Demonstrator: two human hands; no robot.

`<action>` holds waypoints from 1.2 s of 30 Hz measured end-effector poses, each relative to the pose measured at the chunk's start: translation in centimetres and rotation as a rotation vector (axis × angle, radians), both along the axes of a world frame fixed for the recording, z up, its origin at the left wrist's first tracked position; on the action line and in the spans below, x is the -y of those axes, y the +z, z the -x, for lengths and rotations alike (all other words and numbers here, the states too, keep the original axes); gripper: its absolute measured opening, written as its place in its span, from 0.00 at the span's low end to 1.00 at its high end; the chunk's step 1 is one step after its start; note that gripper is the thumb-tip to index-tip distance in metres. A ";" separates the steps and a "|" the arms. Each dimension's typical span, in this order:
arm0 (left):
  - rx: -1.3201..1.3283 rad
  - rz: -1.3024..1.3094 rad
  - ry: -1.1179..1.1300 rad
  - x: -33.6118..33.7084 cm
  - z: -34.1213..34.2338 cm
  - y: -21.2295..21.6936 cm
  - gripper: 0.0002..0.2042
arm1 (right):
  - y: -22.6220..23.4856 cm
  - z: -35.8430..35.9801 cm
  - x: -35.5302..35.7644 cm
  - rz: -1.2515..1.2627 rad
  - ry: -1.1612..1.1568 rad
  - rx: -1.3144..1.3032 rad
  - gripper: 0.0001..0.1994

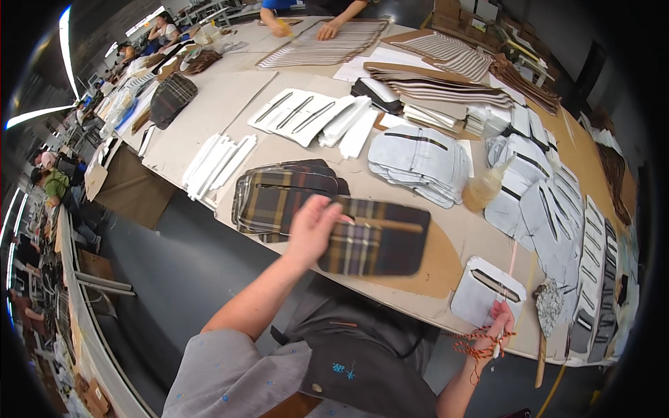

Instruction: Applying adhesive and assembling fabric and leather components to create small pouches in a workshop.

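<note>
My left hand (pixel 311 230) pinches the upper left part of a dark plaid fabric panel (pixel 390 254), slightly blurred and raised over the table's near edge. A tan strip (pixel 390 223) lies across this panel. To its left sits a stack of similar plaid panels (pixel 275 189) with dark slots. At the front right, my right hand (pixel 498 324) is closed at the lower edge of a pale panel (pixel 481 296) with a long framed slot. Whatever its fingers hold, perhaps a thin pale stick, is unclear. Orange-red cord (pixel 481 343) circles that wrist.
A crusted grey lump on a wooden handle (pixel 541 359) lies right of the pale panel. Beyond are a cloudy plastic bottle (pixel 484 188), stacked pale panels (pixel 418 160), white strips (pixel 219 164) and striped fabric (pixel 446 85). Another person's hands (pixel 329 29) work at the far side.
</note>
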State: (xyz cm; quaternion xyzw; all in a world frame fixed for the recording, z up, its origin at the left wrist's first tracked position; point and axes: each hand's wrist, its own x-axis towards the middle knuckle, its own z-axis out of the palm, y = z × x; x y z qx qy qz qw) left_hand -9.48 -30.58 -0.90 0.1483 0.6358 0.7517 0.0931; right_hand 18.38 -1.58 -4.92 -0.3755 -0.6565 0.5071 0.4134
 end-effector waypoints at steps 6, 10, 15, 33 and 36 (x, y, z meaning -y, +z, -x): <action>0.008 0.256 0.297 10.2 6.7 3.4 0.07 | -1.4 0.4 -0.5 -0.052 0.003 -0.035 0.20; -0.153 0.738 0.436 14.1 8.7 2.7 0.11 | -0.7 0.5 0.1 -0.114 0.009 -0.021 0.21; -0.798 1.091 0.659 9.2 8.0 2.6 0.19 | -0.5 -0.6 0.1 -0.108 -0.056 -0.059 0.19; -0.957 1.035 -0.670 -24.9 -7.8 2.6 0.17 | 0.5 -0.2 1.1 -0.073 0.023 -0.250 0.15; -0.827 1.056 -0.764 -25.5 -7.6 3.0 0.15 | 0.4 -0.2 0.9 -0.100 0.040 -0.240 0.15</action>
